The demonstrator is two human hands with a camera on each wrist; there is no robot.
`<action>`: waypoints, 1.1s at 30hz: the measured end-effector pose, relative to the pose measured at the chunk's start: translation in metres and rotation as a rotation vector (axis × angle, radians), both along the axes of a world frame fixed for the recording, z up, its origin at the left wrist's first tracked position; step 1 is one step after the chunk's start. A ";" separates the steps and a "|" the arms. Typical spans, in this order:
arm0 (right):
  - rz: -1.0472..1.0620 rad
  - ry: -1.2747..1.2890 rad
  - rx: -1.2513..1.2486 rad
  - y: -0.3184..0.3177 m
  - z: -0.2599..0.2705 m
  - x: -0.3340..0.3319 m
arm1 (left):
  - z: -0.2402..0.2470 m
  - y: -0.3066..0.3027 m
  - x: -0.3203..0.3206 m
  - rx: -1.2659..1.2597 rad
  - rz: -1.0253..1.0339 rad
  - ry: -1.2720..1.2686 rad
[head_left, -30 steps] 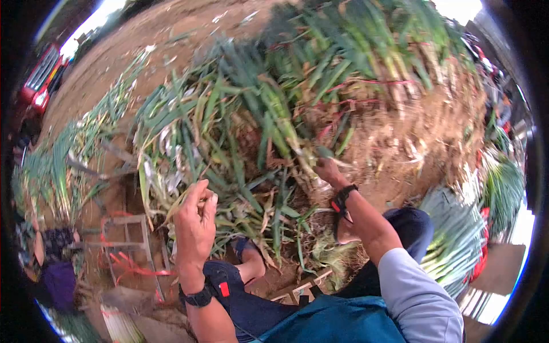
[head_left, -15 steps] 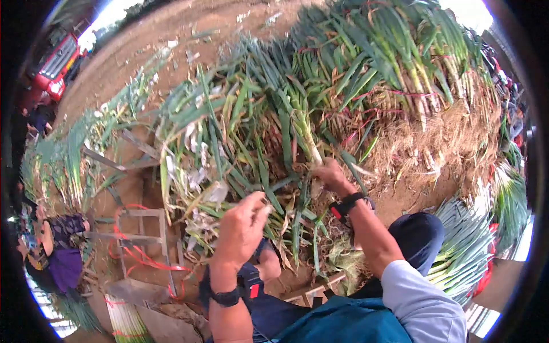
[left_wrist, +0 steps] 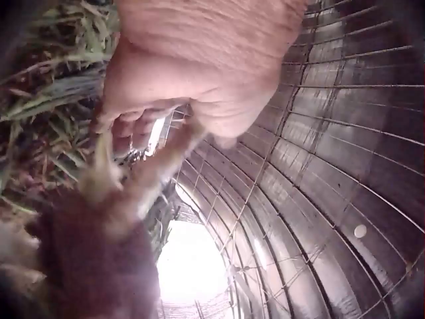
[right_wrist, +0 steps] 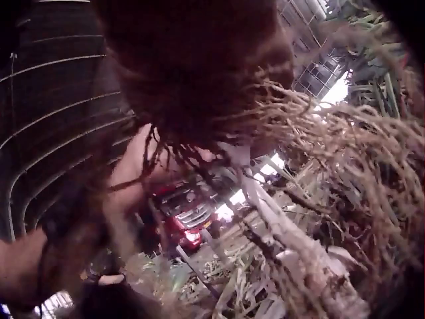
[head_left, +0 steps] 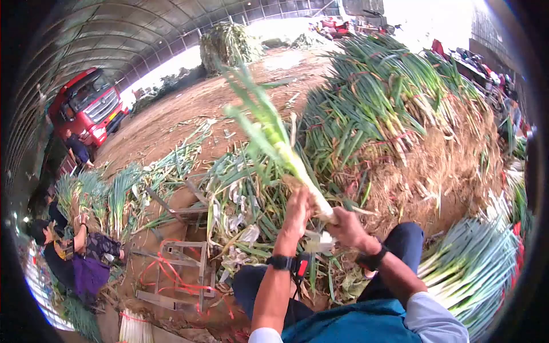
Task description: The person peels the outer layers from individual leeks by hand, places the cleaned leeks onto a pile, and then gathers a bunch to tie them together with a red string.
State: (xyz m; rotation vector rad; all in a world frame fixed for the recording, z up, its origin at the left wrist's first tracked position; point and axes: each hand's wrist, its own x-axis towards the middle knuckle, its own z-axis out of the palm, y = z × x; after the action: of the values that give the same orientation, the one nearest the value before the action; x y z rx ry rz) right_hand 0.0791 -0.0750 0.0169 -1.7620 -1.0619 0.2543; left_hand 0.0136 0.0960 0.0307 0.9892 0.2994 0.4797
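One leek (head_left: pixel 295 166), held aslant over the right edge of the leaf heap (head_left: pixel 231 191); right hand (head_left: pixel 350 230) clamped round its root end, left hand (head_left: pixel 296 214) against the stalk (grip unclear). Could snap if bent sharply between hands.

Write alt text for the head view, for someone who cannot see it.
A person's right hand grips a long green-and-white leek-like stalk by its lower end, with the left hand close beside the stalk higher up. A heap of bundled green stalks, roots showing, lies at the picture's right; another person and a red truck are at the left.
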 end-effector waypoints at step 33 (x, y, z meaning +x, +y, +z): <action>0.340 0.120 0.128 0.020 0.096 0.017 | -0.062 0.018 -0.051 -0.096 0.344 0.244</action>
State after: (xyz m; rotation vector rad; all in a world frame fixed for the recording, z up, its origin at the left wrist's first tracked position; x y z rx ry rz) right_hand 0.0964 -0.0553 0.1131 -1.4292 -1.2579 0.4846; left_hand -0.0377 0.1136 -0.0311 0.9055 0.7135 0.6509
